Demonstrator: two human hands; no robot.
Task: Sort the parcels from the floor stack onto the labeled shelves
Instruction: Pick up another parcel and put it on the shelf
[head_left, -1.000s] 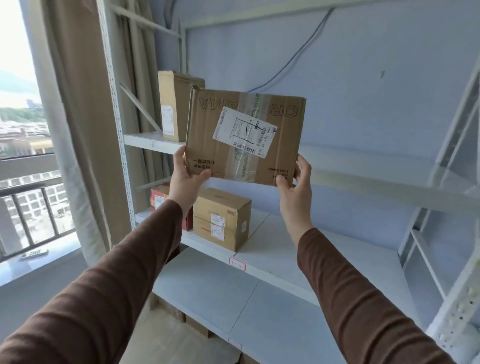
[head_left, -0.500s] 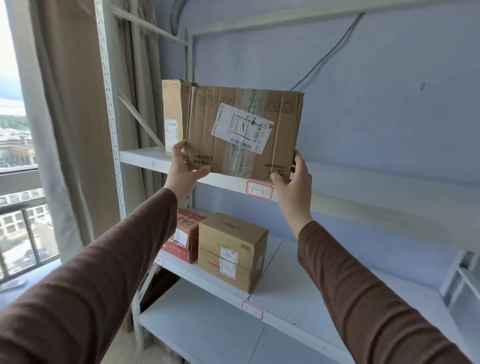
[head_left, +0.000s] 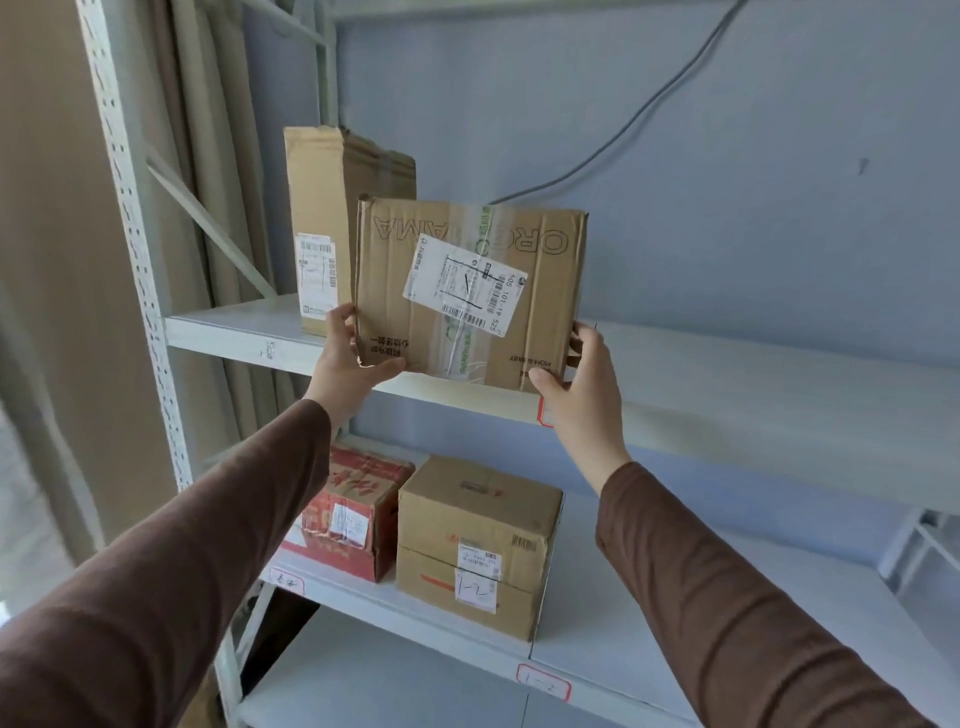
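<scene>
Four parcels are in view: one flat brown carton (head_left: 470, 291) held upright, one tall brown carton (head_left: 332, 218) on the upper shelf (head_left: 753, 384), and two on the middle shelf (head_left: 675, 587) (one red box (head_left: 348, 512), one brown box (head_left: 475, 540)). Three white shelves show, counting the bottom shelf (head_left: 374, 686), plus two red-bordered shelf tags (head_left: 543, 682) and two hands (head_left: 348, 358).

The white metal shelf rack (head_left: 753, 374) carries a tall brown parcel (head_left: 332, 218) upright at the left end of its upper shelf. Directly below that parcel, on the next shelf down, a red carton (head_left: 353, 514) sits touching a brown box (head_left: 472, 540) to its right.
</scene>
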